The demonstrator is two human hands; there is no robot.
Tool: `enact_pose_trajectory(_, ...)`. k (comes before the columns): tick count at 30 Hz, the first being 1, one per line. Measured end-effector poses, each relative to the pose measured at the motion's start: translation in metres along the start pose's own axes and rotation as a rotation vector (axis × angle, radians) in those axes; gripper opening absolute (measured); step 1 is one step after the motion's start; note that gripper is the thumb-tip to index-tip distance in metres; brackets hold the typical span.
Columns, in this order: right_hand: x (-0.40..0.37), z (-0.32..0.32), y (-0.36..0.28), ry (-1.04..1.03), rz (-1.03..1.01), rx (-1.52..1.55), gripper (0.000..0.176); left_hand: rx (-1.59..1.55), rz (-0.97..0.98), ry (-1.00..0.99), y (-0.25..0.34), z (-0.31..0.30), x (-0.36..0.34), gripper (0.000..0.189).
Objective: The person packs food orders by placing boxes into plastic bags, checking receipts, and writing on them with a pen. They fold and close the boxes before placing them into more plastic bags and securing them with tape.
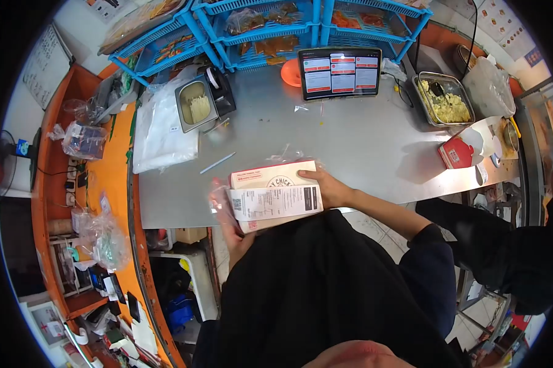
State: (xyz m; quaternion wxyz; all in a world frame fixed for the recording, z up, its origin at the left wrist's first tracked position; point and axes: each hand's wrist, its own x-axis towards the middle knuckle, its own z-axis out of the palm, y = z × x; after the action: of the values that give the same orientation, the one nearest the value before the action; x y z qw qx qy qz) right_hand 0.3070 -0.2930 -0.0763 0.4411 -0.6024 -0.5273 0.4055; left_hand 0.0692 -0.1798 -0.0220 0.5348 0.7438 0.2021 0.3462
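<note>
I hold a cream takeaway food box (274, 178) at the near edge of the steel counter (350, 141). A printed white receipt (275, 203) lies across its front face. My right hand (329, 187) grips the box's right end. From below, my left hand (234, 232) supports its left end, fingers also around a clear plastic bag (217, 200) bunched beside the box. The box presses against my dark shirt.
A tablet (339, 73) showing orders stands at the counter's back. A steel pan of yellow food (444, 100) sits right, a small pan of shreds (196, 106) left beside folded white bags (163, 132). A red box (455, 153) and blue wire racks (270, 30) are nearby.
</note>
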Motion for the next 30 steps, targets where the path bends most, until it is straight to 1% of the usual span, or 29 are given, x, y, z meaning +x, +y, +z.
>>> enact_pose_trajectory(1,0.002,-0.006,-0.032,-0.038,0.232,0.618,0.058,-0.132,0.006,0.045,0.0,-0.001,-0.001,0.099)
enact_pose_trajectory(2,0.004,-0.008,-0.047,-0.071,0.466,1.234,0.055,-0.262,0.014,0.092,-0.001,-0.004,0.0,0.099)
enact_pose_trajectory(3,0.006,-0.002,-0.037,-0.036,0.486,1.208,0.064,-0.278,0.048,0.194,-0.005,-0.009,0.006,0.099)
enact_pose_trajectory(4,0.004,-0.002,-0.034,-0.041,0.494,1.207,0.064,-0.278,0.042,0.201,-0.02,-0.016,-0.001,0.099)
enact_pose_trajectory(5,0.002,-0.004,-0.03,0.025,0.055,0.435,0.073,-0.253,-0.066,0.137,-0.042,-0.022,-0.012,0.098)
enact_pose_trajectory(6,0.0,-0.006,-0.026,0.081,-0.372,-0.345,0.082,-0.228,-0.173,0.072,-0.047,-0.025,-0.015,0.097)
enact_pose_trajectory(7,0.0,-0.005,-0.018,0.029,-0.233,-0.212,0.097,-0.254,-0.358,-0.02,-0.049,-0.026,-0.019,0.095)
enact_pose_trajectory(8,0.0,-0.005,-0.014,0.023,-0.235,-0.21,0.097,-0.252,-0.361,-0.014,-0.037,-0.025,-0.018,0.095)
enact_pose_trajectory(10,0.0,-0.007,-0.009,0.095,-0.343,-0.28,0.101,0.191,-0.273,-0.172,-0.016,-0.022,-0.015,0.098)
enact_pose_trajectory(11,-0.002,-0.011,-0.011,0.038,-0.354,-0.292,0.1,-0.201,-0.365,-0.117,-0.016,-0.02,-0.016,0.101)
enact_pose_trajectory(12,-0.003,-0.017,-0.013,0.03,-0.353,-0.287,0.1,-0.2,-0.371,-0.11,-0.015,-0.018,-0.014,0.101)
enact_pose_trajectory(14,-0.006,-0.025,-0.017,-0.123,-0.294,-0.203,0.1,-0.483,-0.177,0.187,-0.009,-0.01,-0.003,0.108)
enact_pose_trajectory(15,-0.007,-0.024,-0.019,-0.102,-0.296,-0.178,0.098,-0.316,-0.182,0.14,-0.017,-0.01,-0.004,0.099)
enact_pose_trajectory(16,-0.005,-0.025,-0.013,-0.087,-0.294,-0.229,0.096,-0.31,-0.196,0.151,-0.021,-0.012,-0.004,0.099)
enact_pose_trajectory(18,-0.001,-0.017,-0.017,0.023,-0.164,-0.375,0.093,-0.229,0.055,0.119,-0.024,-0.007,0.008,0.095)
enact_pose_trajectory(19,0.006,-0.015,-0.021,0.003,-0.163,-0.373,0.093,-0.187,0.176,0.103,-0.024,-0.003,0.013,0.092)
enact_pose_trajectory(21,0.023,-0.011,-0.034,0.036,-0.202,-0.416,0.091,-0.095,0.42,0.064,-0.024,0.002,0.02,0.088)
enact_pose_trajectory(22,0.026,-0.008,-0.044,0.025,-0.202,-0.411,0.091,-0.09,0.412,0.072,-0.018,0.002,0.023,0.088)
enact_pose_trajectory(24,0.032,-0.005,-0.062,-0.079,0.154,-0.562,0.084,0.303,0.168,0.557,-0.007,0.001,0.033,0.082)
enact_pose_trajectory(25,0.03,-0.001,-0.043,0.039,-0.114,-0.619,0.085,0.058,-0.014,0.481,-0.035,0.008,0.023,0.085)
enact_pose_trajectory(26,0.031,-0.005,-0.044,0.029,-0.119,-0.621,0.085,0.059,-0.017,0.491,-0.039,0.008,0.027,0.085)
enact_pose_trajectory(28,0.033,-0.013,-0.049,-0.035,-0.095,-0.72,0.09,0.354,0.307,0.45,-0.045,0.008,0.036,0.083)
enact_pose_trajectory(29,0.026,-0.023,-0.042,-0.097,-0.113,-0.768,0.092,0.356,0.308,0.46,-0.029,-0.002,0.039,0.083)
enact_pose_trajectory(30,0.022,-0.029,-0.06,-0.1,-0.118,-0.77,0.092,0.448,0.236,0.489,0.001,-0.021,0.045,0.082)
